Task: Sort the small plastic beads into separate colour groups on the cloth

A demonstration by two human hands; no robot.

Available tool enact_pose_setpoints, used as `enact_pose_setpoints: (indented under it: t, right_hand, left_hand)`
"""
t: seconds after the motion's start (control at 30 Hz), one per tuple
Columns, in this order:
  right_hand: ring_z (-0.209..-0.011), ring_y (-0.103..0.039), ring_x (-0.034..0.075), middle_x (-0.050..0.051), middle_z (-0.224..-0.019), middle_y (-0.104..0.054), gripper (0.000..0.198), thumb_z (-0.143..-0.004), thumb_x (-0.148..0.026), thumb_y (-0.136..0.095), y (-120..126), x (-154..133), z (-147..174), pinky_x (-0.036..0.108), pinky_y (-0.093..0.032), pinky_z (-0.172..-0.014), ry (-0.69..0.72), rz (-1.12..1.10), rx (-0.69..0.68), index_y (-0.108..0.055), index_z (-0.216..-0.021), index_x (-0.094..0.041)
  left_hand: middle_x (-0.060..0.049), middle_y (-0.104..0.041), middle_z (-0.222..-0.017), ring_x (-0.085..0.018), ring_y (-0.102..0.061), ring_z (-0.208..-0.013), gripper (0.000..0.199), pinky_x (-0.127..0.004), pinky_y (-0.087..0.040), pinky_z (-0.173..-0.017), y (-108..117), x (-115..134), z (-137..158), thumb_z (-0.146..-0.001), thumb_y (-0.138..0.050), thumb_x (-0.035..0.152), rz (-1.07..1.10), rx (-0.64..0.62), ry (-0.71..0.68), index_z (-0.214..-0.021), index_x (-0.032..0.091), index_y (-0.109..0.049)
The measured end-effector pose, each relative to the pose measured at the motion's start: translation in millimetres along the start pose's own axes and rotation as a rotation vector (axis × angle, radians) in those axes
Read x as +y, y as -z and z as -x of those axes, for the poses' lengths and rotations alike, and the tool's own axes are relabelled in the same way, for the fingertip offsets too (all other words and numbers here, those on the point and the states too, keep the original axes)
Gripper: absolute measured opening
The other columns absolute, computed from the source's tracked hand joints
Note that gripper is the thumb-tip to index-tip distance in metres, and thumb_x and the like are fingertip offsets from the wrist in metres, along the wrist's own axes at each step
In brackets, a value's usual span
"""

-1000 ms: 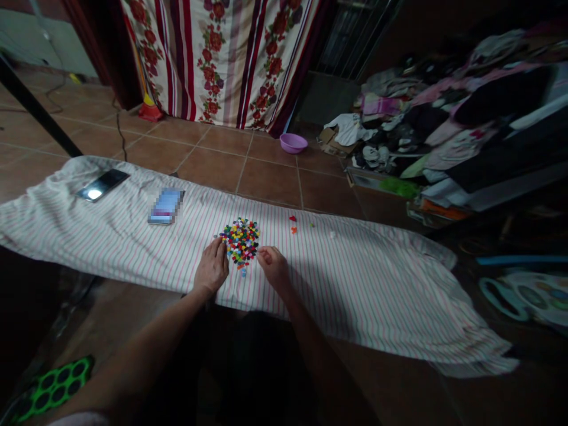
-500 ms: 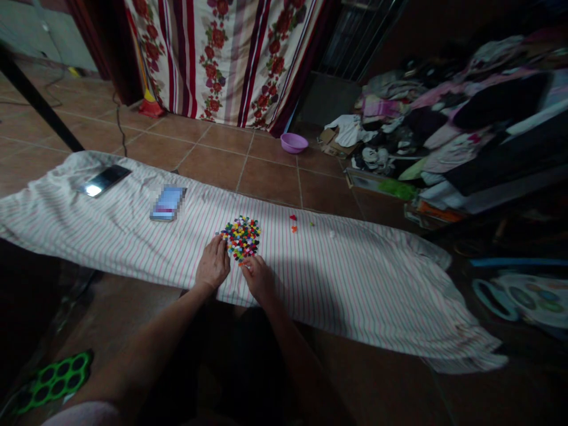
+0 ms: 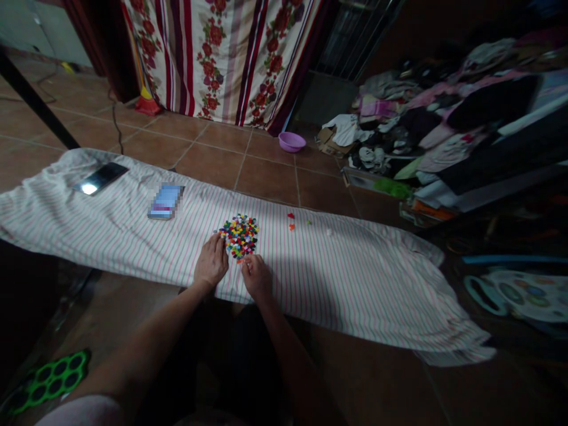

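Note:
A heap of tiny multicoloured pieces (image 3: 242, 235), too small to name exactly, lies on the striped cloth (image 3: 355, 278). My left hand (image 3: 212, 260) rests flat at the heap's left edge, fingers stretched out. Just below the heap, my right hand (image 3: 257, 277) has thumb and fingers pinched together; what is between them is hidden. An orange bit (image 3: 240, 261) shows beside its fingertips. To the right, apart from the heap, sit a few red pieces (image 3: 290, 216), some orange pieces (image 3: 291, 227), a green piece (image 3: 309, 222) and white pieces (image 3: 329, 232).
A phone with a lit screen (image 3: 166, 201) and a dark tablet-like device (image 3: 101, 178) lie on the cloth's left part. On the tiled floor beyond stands a purple basin (image 3: 291, 142). Clothes (image 3: 399, 112) are piled at right. A green holder with round holes (image 3: 51, 381) is lower left.
The view has shifted slightly. My right hand stays pinched below the heap, its fingers a little more curled. My left hand keeps its place, and the separate pieces lie as before.

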State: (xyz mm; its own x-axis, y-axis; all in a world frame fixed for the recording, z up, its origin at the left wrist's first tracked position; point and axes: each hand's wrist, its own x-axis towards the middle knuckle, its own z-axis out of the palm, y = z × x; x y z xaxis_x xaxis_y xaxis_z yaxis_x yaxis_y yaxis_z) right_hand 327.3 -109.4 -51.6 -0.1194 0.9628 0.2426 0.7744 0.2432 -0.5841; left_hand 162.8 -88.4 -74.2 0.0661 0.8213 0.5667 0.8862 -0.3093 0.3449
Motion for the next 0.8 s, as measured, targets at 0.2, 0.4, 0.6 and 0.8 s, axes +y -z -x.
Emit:
enact_pose_setpoints:
  t: [0.2,0.4,0.6,0.8]
  right_hand:
    - [-0.075,-0.059,0.015,0.004,-0.095,-0.064,0.017,-0.087,-0.023,-0.050,-3.6,0.8,0.5,0.026,-0.044,-0.072,0.022,0.023,-0.023,-0.062,-0.098,-0.021]
    - [-0.077,-0.058,0.015,0.003,-0.090,-0.061,0.011,-0.086,-0.022,-0.050,-7.1,-0.1,-1.1,0.024,-0.043,-0.070,0.043,0.009,-0.009,-0.061,-0.089,-0.020]
    - [-0.076,-0.058,0.015,0.001,-0.086,-0.063,0.011,-0.085,-0.021,-0.050,-7.7,1.0,-2.0,0.025,-0.043,-0.072,0.027,-0.006,0.002,-0.061,-0.089,-0.021]
    - [-0.077,-0.059,0.015,0.003,-0.095,-0.065,0.019,-0.085,-0.019,-0.051,-5.3,-0.9,-1.8,0.025,-0.045,-0.072,0.051,-0.053,-0.015,-0.065,-0.097,-0.023]
  left_hand:
    - [-0.023,-0.052,-0.130,-0.030,-0.044,-0.128,0.039,-0.051,-0.043,-0.102,0.2,0.0,-0.8,-0.089,-0.038,0.019,-0.006,-0.014,0.003,-0.127,0.008,-0.045]
    - [-0.022,-0.052,-0.129,-0.030,-0.045,-0.128,0.038,-0.050,-0.043,-0.101,1.8,1.1,-1.9,-0.089,-0.038,0.018,-0.002,-0.012,0.003,-0.126,0.009,-0.045]
    - [-0.021,-0.051,-0.130,-0.030,-0.045,-0.128,0.041,-0.053,-0.043,-0.100,2.1,1.3,-1.7,-0.089,-0.038,0.019,0.003,-0.026,0.001,-0.129,0.011,-0.043]
    - [-0.021,-0.052,-0.129,-0.031,-0.045,-0.128,0.041,-0.052,-0.043,-0.100,0.8,-0.2,-0.9,-0.089,-0.038,0.019,-0.013,-0.017,-0.017,-0.129,0.011,-0.043]
